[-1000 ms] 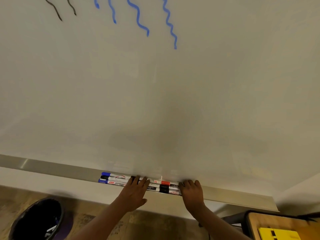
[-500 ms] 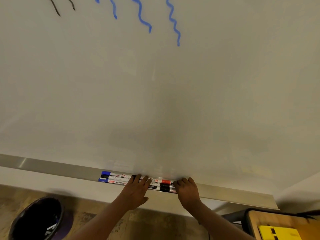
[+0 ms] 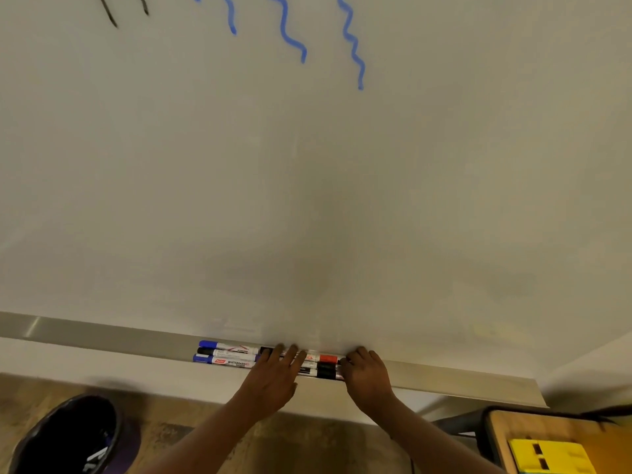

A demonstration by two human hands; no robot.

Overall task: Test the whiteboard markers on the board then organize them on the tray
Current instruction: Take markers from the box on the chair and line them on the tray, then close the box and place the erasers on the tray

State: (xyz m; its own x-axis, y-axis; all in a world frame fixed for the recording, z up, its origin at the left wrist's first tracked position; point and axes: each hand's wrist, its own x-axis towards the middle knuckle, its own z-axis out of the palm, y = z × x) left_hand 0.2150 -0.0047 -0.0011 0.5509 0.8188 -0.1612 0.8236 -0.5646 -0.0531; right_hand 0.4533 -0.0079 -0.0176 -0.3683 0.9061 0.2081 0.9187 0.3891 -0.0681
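Markers (image 3: pixel 236 356) lying flat in rows on the metal tray (image 3: pixel 102 340) along the bottom edge of the whiteboard (image 3: pixel 307 183), ends pointing left and right. At the left end: a blue-capped one against the board, a black-capped one in the middle, another blue-capped one at the front. At the right end: a red cap (image 3: pixel 328 358) at the back, black caps (image 3: pixel 325 370) in front of it.

Left hand (image 3: pixel 273 381) open, palm down, fingers spread and lying across the middle of the rows. Right hand (image 3: pixel 367 372) at the right end of the rows, fingers curled over onto the tray, fingertips just beside the red and black caps; gripping anything or not, cannot tell.

Higher on the board, wavy blue lines (image 3: pixel 352 42) and, left of them, two thin black strokes (image 3: pixel 109 13). Below the tray, a brown floor with a dark round bin (image 3: pixel 71 436) at lower left. At lower right, a wooden tabletop (image 3: pixel 608 436) carrying a yellow block (image 3: pixel 547 456).
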